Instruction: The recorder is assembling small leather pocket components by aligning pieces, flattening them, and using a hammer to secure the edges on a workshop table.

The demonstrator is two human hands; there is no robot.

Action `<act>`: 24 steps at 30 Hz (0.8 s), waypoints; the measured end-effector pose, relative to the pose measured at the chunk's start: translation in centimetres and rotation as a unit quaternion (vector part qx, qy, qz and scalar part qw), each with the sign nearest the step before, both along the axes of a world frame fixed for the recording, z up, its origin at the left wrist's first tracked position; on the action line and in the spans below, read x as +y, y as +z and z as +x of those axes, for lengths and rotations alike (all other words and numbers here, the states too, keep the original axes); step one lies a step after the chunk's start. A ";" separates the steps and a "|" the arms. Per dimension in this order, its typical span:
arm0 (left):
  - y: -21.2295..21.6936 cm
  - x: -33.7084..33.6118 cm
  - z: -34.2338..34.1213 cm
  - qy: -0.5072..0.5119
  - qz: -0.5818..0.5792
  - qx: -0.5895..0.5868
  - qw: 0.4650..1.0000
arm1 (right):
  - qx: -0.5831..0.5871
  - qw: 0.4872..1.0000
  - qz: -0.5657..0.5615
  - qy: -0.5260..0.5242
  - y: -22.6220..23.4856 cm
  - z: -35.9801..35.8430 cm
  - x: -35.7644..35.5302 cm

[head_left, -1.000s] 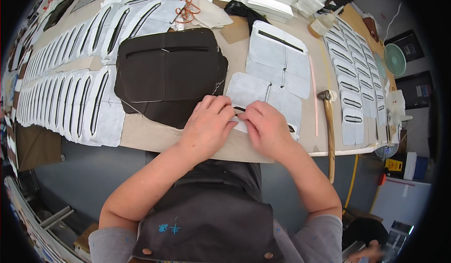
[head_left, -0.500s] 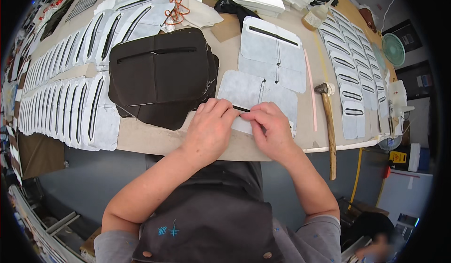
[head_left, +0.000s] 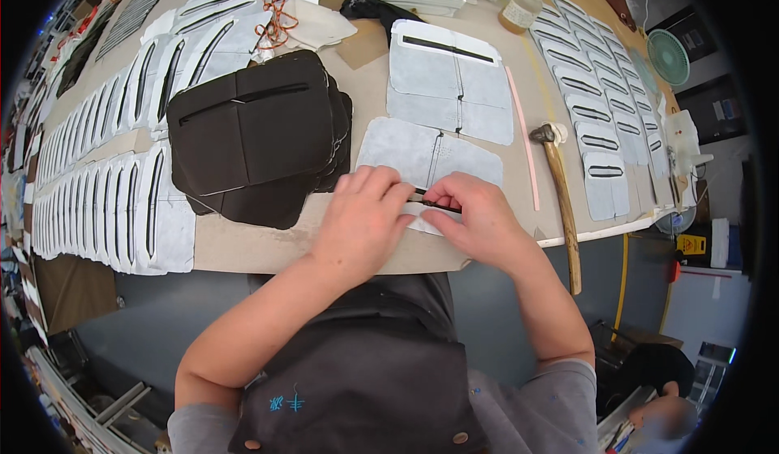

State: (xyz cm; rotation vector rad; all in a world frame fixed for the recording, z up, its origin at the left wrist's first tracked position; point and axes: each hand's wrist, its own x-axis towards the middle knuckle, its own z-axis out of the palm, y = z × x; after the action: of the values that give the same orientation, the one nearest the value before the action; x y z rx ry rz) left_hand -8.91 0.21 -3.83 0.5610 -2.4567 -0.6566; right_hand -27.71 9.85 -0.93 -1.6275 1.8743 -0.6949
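Note:
A light grey fabric panel (head_left: 464,157) with a black slit lies at the table's front, between my hands. My left hand (head_left: 365,215) has its fingers bent and pressed together on the panel's left part, beside the slit. My right hand (head_left: 484,215) pinches the black strip (head_left: 442,206) along the slit, lifting its edge a little. The fingertips hide part of the slit. Just beyond lies a similar panel (head_left: 446,81), flat, with a black slot near its top. To the left, a stack of dark brown panels (head_left: 251,129) with slits sits next to my left hand.
Right of the panels lie a pink strip (head_left: 523,142) and a hammer (head_left: 560,186), its handle jutting over the table edge. Rows of slotted pieces (head_left: 114,202) cover the left side; more (head_left: 596,121) lie right. A glue bottle (head_left: 520,12) stands at the back.
The view has shifted, so the table's things sit further left. My right hand has turned and now draws up the black strip, which shows more between my hands. My left hand stays on the panel.

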 end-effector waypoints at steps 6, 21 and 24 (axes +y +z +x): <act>-0.9 0.2 -0.7 -0.015 0.053 0.034 0.998 | -0.094 0.993 -0.041 -0.060 -1.7 0.1 0.8; -1.4 0.8 -0.4 -0.026 -0.045 0.001 0.999 | 0.158 0.967 -0.190 0.054 -2.2 0.2 1.7; -1.2 0.9 -0.3 -0.005 -0.029 0.007 1.000 | 0.003 0.994 -0.111 0.012 -1.3 0.0 1.7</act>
State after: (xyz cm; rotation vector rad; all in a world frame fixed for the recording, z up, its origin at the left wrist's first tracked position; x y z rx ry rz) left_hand -9.26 1.07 -5.00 0.5204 -2.4588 -0.5878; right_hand -27.75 11.51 -2.26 -1.7875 1.8328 -0.9170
